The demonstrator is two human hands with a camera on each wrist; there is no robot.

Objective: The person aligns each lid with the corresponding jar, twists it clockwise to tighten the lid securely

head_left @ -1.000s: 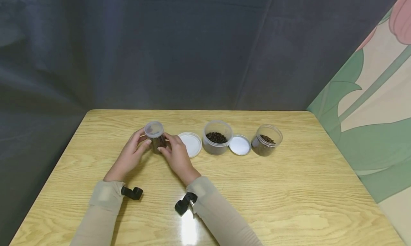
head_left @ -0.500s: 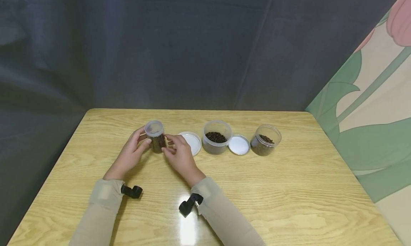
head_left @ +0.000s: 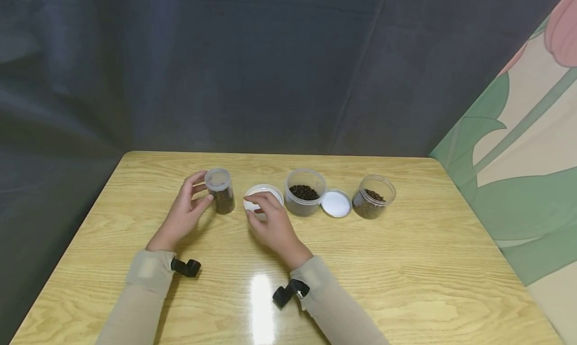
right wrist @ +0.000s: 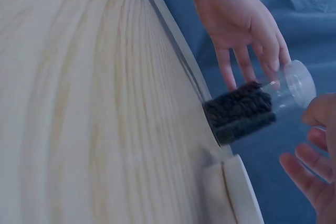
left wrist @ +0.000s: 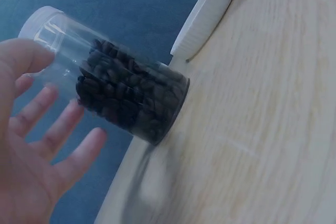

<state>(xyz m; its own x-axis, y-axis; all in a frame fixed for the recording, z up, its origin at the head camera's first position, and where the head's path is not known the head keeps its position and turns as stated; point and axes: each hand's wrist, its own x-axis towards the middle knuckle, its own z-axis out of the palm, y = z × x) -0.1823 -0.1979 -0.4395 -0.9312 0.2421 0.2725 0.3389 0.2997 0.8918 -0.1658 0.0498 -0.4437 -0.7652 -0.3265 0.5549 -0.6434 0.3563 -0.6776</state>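
The tall jar was clear around dark brown beans, and the flat lids were white. Pale streaky grain patterned the yellow-tan table; the sleeves were beige, the backdrop dark blue-grey, and the side wall cream with green leaves and pink blooms.

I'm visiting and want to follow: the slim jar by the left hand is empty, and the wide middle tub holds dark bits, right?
Not quite: the slim jar by the left hand isn't empty. The left wrist view shows dark, bean-like pieces filling its lower part. The wide middle tub does hold dark bits.
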